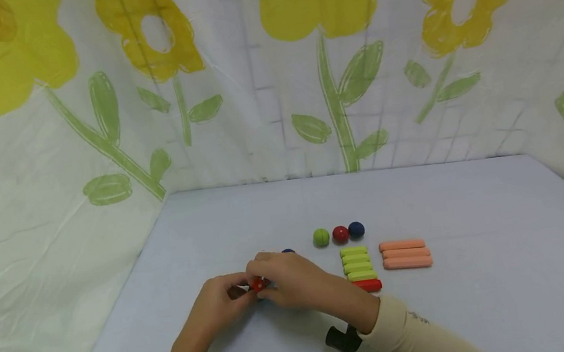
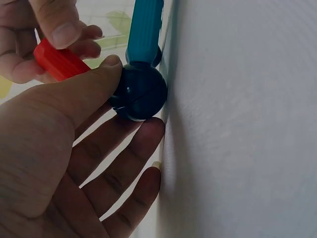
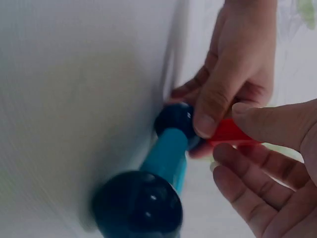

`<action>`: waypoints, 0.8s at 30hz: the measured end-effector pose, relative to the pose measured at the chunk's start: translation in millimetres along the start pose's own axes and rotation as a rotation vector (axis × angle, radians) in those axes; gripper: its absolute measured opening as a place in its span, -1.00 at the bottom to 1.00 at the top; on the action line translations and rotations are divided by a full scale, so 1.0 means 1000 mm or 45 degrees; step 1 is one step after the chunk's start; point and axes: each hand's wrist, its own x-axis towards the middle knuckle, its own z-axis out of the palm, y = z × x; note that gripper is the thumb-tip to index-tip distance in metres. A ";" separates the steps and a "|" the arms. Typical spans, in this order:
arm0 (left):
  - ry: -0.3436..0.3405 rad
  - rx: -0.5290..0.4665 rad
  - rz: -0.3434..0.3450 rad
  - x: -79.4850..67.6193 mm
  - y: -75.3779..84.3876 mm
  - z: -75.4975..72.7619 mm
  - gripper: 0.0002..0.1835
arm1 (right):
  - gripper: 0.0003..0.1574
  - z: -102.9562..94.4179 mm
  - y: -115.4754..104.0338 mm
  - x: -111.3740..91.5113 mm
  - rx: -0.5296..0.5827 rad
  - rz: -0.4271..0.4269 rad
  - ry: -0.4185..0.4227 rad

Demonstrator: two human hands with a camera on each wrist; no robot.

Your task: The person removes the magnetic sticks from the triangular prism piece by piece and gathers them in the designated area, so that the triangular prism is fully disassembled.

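In the left wrist view my left hand (image 2: 54, 129) pinches a glossy dark blue ball (image 2: 141, 91) between thumb and fingers, low over the tabletop. A teal ribbed rod (image 2: 144, 34) runs from that ball to a second dark blue ball (image 3: 138, 206), large in the right wrist view. Thumb and fingers of my right hand (image 3: 282, 163) pinch a short red rod (image 3: 230, 133), whose inner end is right at the held ball. In the head view, both hands meet left of the table's middle, with the red rod's end (image 1: 258, 285) between them.
Green (image 1: 321, 238), red (image 1: 341, 234) and dark blue balls (image 1: 356, 230) stand in a row behind. Several yellow-green rods (image 1: 355, 259) lie stacked in front, beside a red rod (image 1: 368, 286). Three orange rods (image 1: 405, 253) lie to their right. A flowered cloth (image 1: 247, 84) hangs behind the white table (image 1: 493, 290).
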 end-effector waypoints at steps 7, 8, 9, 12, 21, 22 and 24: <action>0.022 0.047 0.015 0.000 -0.001 0.000 -0.83 | -0.78 0.007 0.000 0.000 0.021 -0.090 0.022; 0.020 0.049 0.016 -0.001 -0.001 0.000 -0.84 | -0.78 0.007 0.000 0.000 0.018 -0.110 0.029; 0.018 0.048 0.009 -0.001 -0.001 0.000 -0.84 | -0.78 0.007 0.000 -0.001 0.008 -0.129 0.034; 0.011 0.036 -0.008 -0.001 -0.001 0.001 -0.84 | -0.78 0.004 0.001 -0.006 0.008 -0.167 0.028; 0.014 -0.003 -0.115 0.000 0.007 0.001 -0.73 | -0.61 -0.025 0.016 -0.046 0.066 0.035 0.005; 0.014 0.002 -0.137 0.000 0.008 0.001 -0.74 | -0.58 -0.028 0.019 -0.051 0.068 0.063 0.008; 0.013 0.007 -0.173 0.000 0.009 0.002 -0.74 | -0.54 -0.033 0.025 -0.062 0.059 0.123 0.014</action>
